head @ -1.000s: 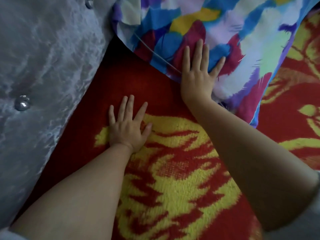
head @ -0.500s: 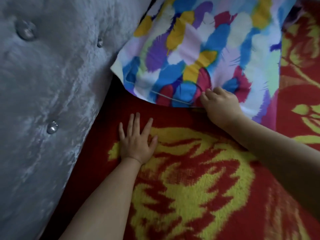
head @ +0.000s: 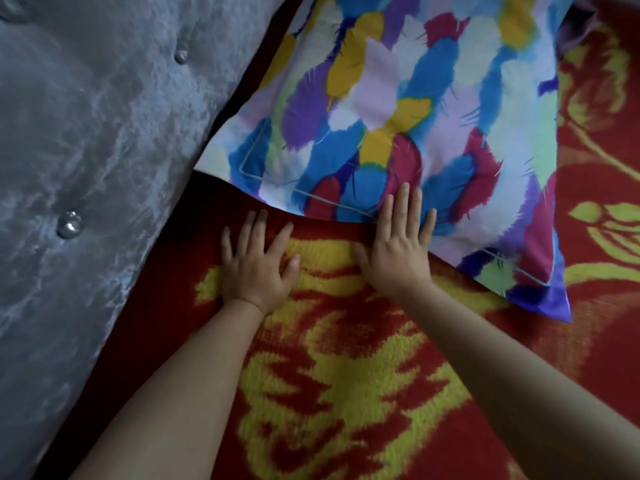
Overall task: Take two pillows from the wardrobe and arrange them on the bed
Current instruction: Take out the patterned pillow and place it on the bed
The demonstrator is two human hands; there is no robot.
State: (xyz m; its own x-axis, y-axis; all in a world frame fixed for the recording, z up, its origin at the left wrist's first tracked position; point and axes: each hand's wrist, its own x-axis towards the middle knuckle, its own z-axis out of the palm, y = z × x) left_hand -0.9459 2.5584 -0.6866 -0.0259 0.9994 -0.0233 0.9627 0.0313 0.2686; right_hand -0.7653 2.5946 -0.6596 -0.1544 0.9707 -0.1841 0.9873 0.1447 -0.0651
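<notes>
A pillow [head: 408, 109] in a bright feather print of blue, purple, yellow and magenta lies flat on the bed's red and yellow blanket [head: 346, 393], its far corner close to the headboard. My right hand [head: 398, 251] rests flat with fingers spread, fingertips on the pillow's near edge and palm on the blanket. Just left of it, my left hand [head: 258, 263] presses flat on the blanket, fingers apart, not touching the pillow. Only one pillow is in view.
A grey velvet tufted headboard [head: 86, 150] with shiny buttons fills the left side. A dark gap runs between it and the blanket. Red and yellow blanket continues to the right of the pillow [head: 602, 202].
The pillow has been pulled down flat toward me. My right hand, curled on its edge half a second ago, is now spread flat. The left hand has stayed pressed on the blanket.
</notes>
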